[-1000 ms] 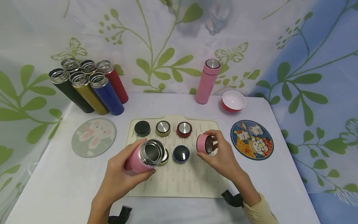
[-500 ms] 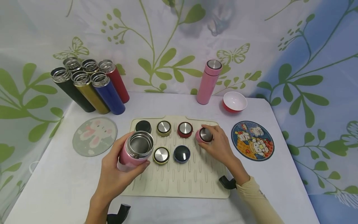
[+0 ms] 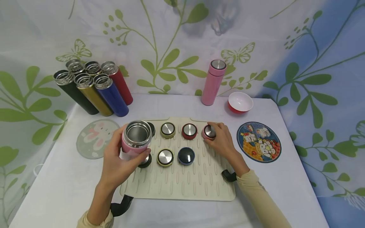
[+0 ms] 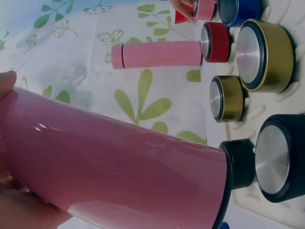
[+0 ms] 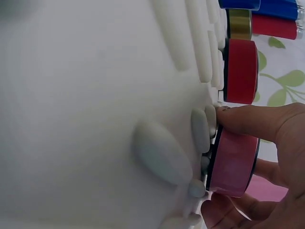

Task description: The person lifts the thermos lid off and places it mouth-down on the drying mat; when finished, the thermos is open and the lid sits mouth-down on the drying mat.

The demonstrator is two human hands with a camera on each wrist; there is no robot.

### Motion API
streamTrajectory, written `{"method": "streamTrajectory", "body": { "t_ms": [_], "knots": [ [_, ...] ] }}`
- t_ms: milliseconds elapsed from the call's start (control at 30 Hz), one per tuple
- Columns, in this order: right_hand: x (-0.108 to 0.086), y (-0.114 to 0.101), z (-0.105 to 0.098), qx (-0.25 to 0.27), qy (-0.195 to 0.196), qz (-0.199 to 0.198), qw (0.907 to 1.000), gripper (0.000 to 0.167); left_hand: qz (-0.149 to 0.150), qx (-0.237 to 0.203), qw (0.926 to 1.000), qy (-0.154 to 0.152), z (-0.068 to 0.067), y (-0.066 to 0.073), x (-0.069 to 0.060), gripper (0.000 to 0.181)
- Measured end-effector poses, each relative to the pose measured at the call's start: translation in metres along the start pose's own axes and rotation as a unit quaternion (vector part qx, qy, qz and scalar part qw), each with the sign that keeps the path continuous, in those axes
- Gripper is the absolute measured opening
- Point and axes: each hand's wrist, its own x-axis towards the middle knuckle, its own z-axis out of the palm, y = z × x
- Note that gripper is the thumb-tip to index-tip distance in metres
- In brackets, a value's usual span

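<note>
My left hand [image 3: 121, 164] grips an open pink thermos bottle [image 3: 134, 147] upright above the left part of a cream ridged mat [image 3: 196, 180]. Its steel mouth faces up, and its long pink body fills much of the left wrist view. Between the thumb and fingers of my right hand [image 3: 223, 142] is a pink bottle lid [image 5: 233, 164], steel top up, on the mat's back right corner. Beside it sits a red lid [image 3: 189, 131]. Gold lids [image 3: 167, 129], a blue lid [image 3: 186, 155] and black lids [image 4: 274, 162] also lie there, the black ones partly hidden by the bottle and hand.
Several open bottles, including a blue bottle [image 3: 112, 96], stand together at the back left. A lidded pink bottle [image 3: 213, 84] and a red-and-white bowl [image 3: 240, 103] are at the back right. Round mats, one rabbit-patterned [image 3: 92, 144] and one colourful [image 3: 259, 142], flank the cream mat.
My right hand has turned the pink lid steel side up and brought it down onto the mat. The left hand has moved the pink bottle left and further back, tilting it more upright.
</note>
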Motion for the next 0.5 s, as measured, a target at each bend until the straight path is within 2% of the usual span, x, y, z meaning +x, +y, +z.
{"method": "streamTrajectory", "body": {
  "t_ms": [333, 400, 500],
  "knots": [
    [-0.001, 0.000, -0.003, 0.004, -0.019, 0.025, 0.9995, 0.077, 0.000, 0.012, 0.9999, -0.003, 0.002, -0.006, 0.018, 0.088],
    [-0.004, -0.001, -0.006, 0.011, -0.020, 0.035, 0.9991, 0.080, -0.011, 0.021, 0.9997, 0.000, 0.002, -0.006, 0.024, 0.089],
    [-0.012, -0.001, -0.014, 0.020, -0.017, 0.051, 0.9983, 0.082, -0.044, 0.049, 0.9978, 0.012, 0.001, -0.007, 0.034, 0.088]
  ]
}}
